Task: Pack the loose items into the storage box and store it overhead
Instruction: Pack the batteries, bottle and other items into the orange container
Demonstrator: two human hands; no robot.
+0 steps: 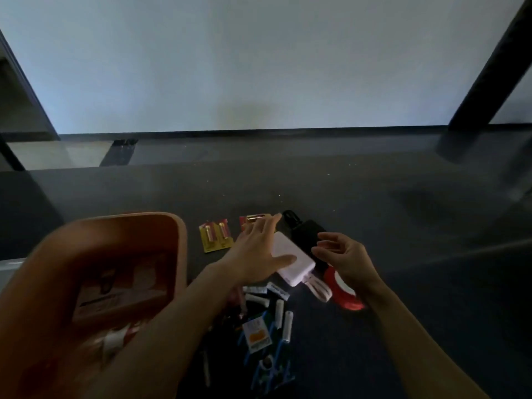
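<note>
**On the dark tabletop, two open hands above the loose items**

Closest to us lies a jumbled pile point(270, 326) of small white cylinders, a printed card and blue bits, too dim and blurred for us to name each piece. At our left stands the storage box point(180, 254), orange-pink, with its top open; we see blurred packets inside it. It sits just beside the pile.

Farther out, our left hand point(256, 254) reaches forward with its fingers straight and a little spread. Its thumb point(283, 259) lies across the white power bank point(296, 267), and the fingertips point toward a red battery pack point(250, 219). We cannot tell whether the thumb presses the power bank or only passes above it. Our right hand point(345, 260) hangs just right of the power bank, its fingers loosely curled and apart, holding nothing. Beneath its wrist we see a red tape roll point(345, 298), and a white cable point(319, 292) coils between that roll and the power bank.

Beyond the power bank, touching its far edge, lies a black pouch point(305, 230) with a loop at its far end. Left of it, near the box's far corner, rests a yellow battery card point(214, 236).

Past all this the table point(374, 203) runs on, grey, to a pale wall point(259, 67).
</note>
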